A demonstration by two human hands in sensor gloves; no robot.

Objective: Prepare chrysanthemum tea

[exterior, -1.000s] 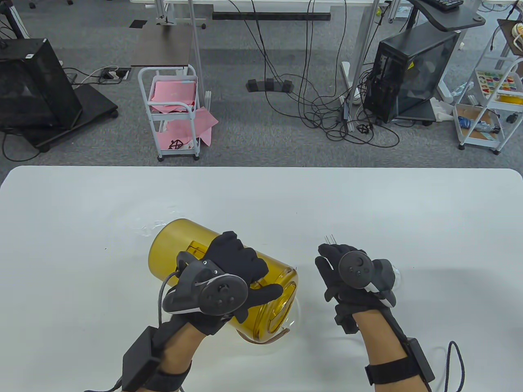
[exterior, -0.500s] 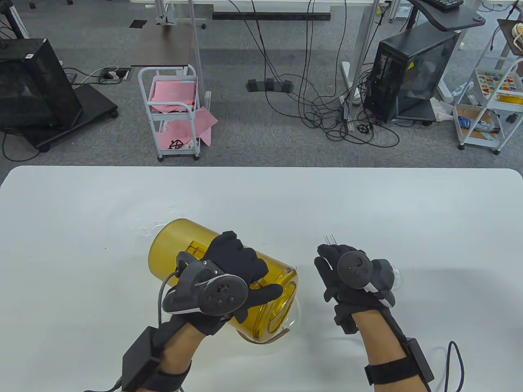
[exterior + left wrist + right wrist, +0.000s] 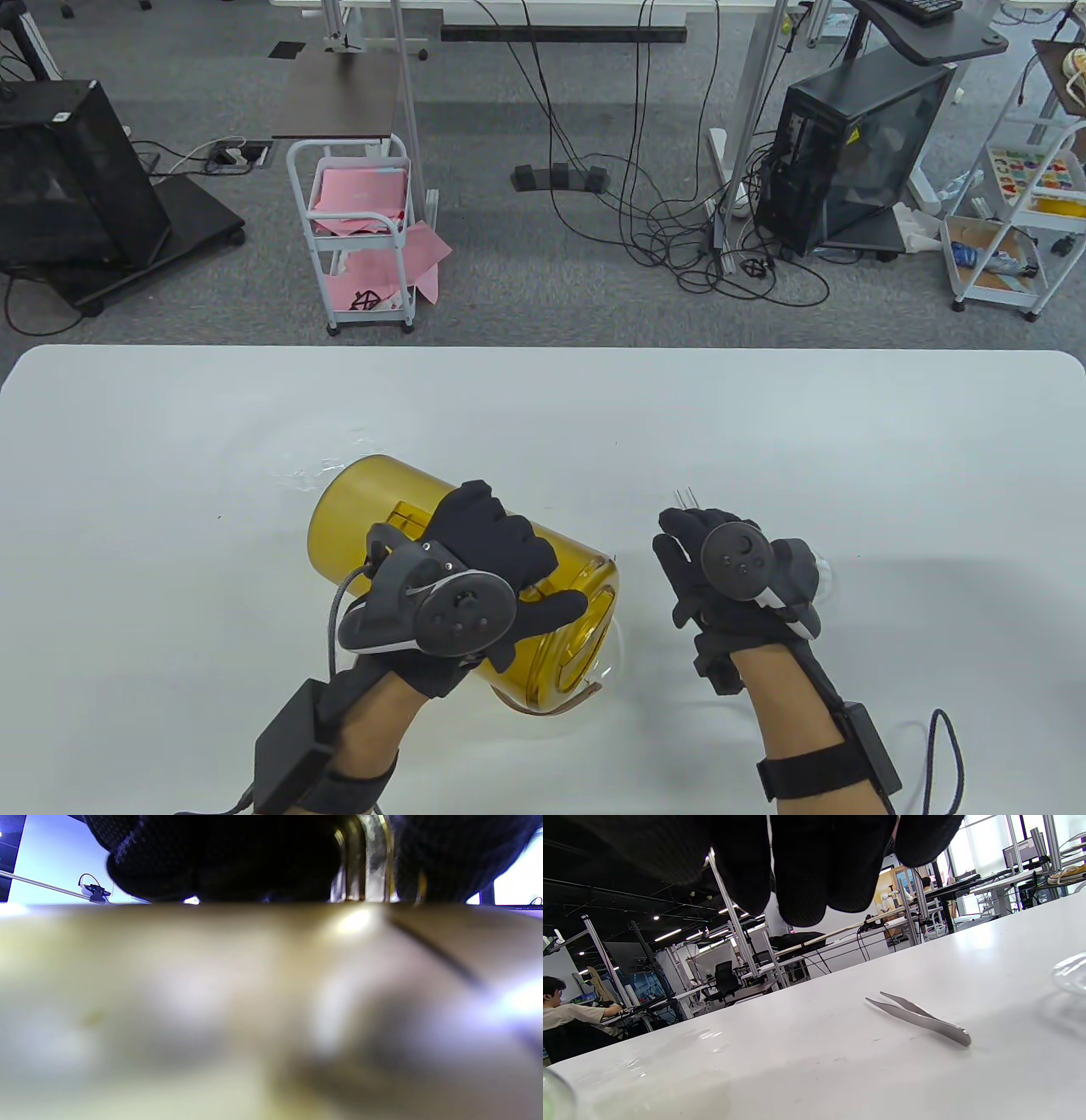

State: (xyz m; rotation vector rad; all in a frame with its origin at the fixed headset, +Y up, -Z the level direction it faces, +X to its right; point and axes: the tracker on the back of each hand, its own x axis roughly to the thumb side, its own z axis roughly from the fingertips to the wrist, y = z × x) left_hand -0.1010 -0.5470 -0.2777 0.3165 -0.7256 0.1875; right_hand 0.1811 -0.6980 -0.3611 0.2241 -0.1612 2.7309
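Early days: left hand (image 3: 496, 564) clamped round tilted amber jar (image 3: 382, 518) near the table's (image 3: 127, 475) front edge, right hand (image 3: 721, 560) relaxed, empty above tweezers (image 3: 920, 1018); flowers, water to come.

On the table (image 3: 170, 441), left of centre: a jar (image 3: 373, 501) tipped on its side, mouth toward the near right. Over the jar: the left hand (image 3: 492, 552), gripping it from above. To the right, apart from the jar: the right hand (image 3: 721, 560), above tweezers (image 3: 920, 1019) lying flat on the table. Right of the tweezers: a glass rim (image 3: 1071, 974).
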